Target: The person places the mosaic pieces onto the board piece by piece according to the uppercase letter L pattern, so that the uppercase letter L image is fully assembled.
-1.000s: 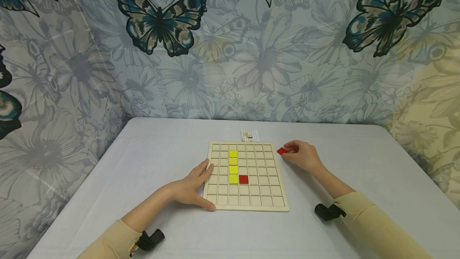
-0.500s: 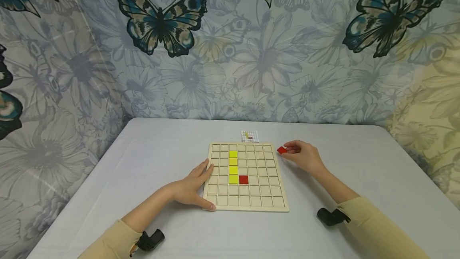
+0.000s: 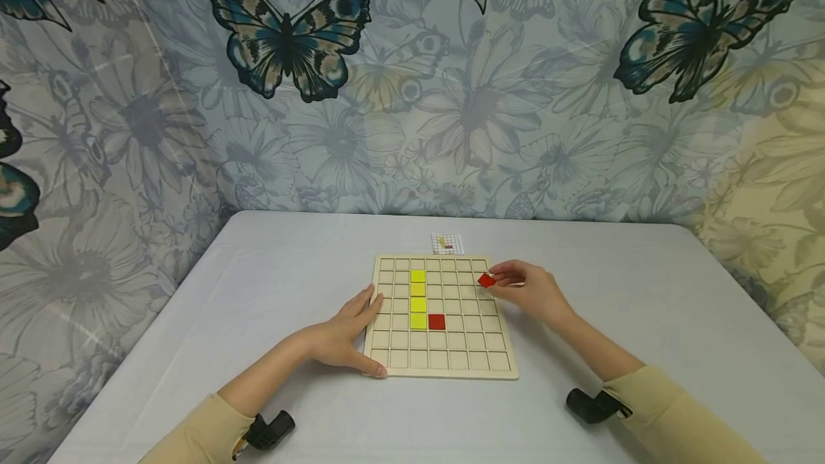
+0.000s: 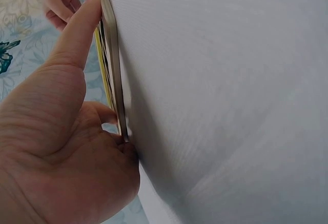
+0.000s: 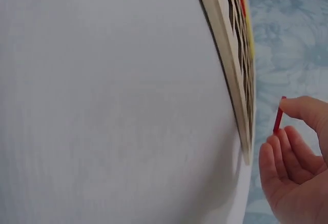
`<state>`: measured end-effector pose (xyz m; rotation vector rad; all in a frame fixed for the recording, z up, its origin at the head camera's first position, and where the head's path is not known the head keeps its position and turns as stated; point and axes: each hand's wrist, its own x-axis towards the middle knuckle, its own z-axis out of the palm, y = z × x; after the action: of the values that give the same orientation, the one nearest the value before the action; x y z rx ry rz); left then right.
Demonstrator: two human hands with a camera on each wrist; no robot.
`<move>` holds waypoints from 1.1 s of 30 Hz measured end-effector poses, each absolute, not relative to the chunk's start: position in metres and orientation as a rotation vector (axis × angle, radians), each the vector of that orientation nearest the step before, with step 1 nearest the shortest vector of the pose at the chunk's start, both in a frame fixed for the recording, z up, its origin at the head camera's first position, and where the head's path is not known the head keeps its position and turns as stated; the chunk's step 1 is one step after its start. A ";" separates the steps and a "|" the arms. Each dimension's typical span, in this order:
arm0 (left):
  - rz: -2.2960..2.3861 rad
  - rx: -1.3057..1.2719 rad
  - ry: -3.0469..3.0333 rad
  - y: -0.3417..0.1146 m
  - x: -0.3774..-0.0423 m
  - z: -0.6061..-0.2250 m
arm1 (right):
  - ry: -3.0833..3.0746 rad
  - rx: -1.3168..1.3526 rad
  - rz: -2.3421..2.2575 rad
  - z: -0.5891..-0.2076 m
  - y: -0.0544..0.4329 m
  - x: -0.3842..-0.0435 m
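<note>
A wooden grid board [image 3: 464, 360] lies flat on the table. Down its third column from the left run several yellow square tiles [image 3: 418, 304], and one red tile [image 3: 437, 321] sits right of the lowest. My left hand [image 3: 338, 336] rests along the board's left side, fingers extended onto the edge and thumb at the near-left corner. Above the board's far right part, my right hand [image 3: 531, 291] pinches another red square tile [image 3: 486, 280] between thumb and fingertips. Edge-on in the right wrist view, this held tile [image 5: 279, 114] is raised off the board.
A small printed card [image 3: 447, 243] with a grid and coloured squares lies just beyond the board's far edge. White cloth [image 3: 258, 271] covers the table. Behind it stands a wall [image 3: 412, 127] with butterfly and flower patterns.
My right hand has carried the red tile leftward and slightly nearer, from beside the board to over its far right part. The left hand and the board have stayed put.
</note>
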<state>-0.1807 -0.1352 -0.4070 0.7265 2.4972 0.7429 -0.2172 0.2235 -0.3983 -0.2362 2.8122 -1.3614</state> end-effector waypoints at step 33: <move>0.758 0.731 2.492 -0.136 -0.181 -0.408 | 2.635 -0.802 -1.172 -0.404 0.189 -0.198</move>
<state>-0.1810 -0.1363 -0.4082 0.7306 2.4924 0.7579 -0.1977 0.1888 -0.4043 -0.8021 2.6350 -1.1725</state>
